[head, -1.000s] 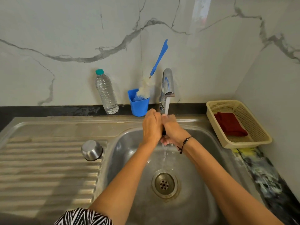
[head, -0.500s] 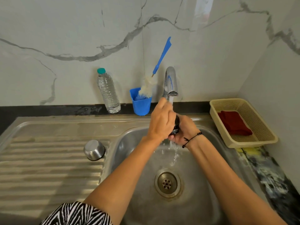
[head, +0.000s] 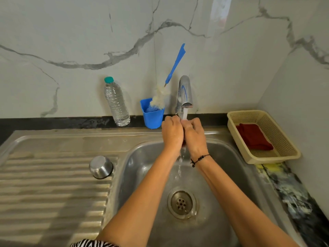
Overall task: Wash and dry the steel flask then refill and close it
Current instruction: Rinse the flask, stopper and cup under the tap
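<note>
Left hand point(head: 172, 132) and right hand point(head: 195, 137) pressed together under running tap point(head: 185, 93) over sink point(head: 142, 157), fingers curled around something hidden, can't tell what; steel flask cap point(head: 101, 167) inverted on drainboard.

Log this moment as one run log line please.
stage: washing | left hand and right hand: together under tap stream, item between hidden | steel cup: upside down on drainboard

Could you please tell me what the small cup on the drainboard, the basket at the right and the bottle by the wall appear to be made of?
The upturned cup looks like brushed steel: grey metallic sheen with soft highlights. The basket seems to be cream plastic, given its moulded perforated mesh. The bottle appears to be thin clear plastic, ribbed and see-through, with a teal cap.
</note>
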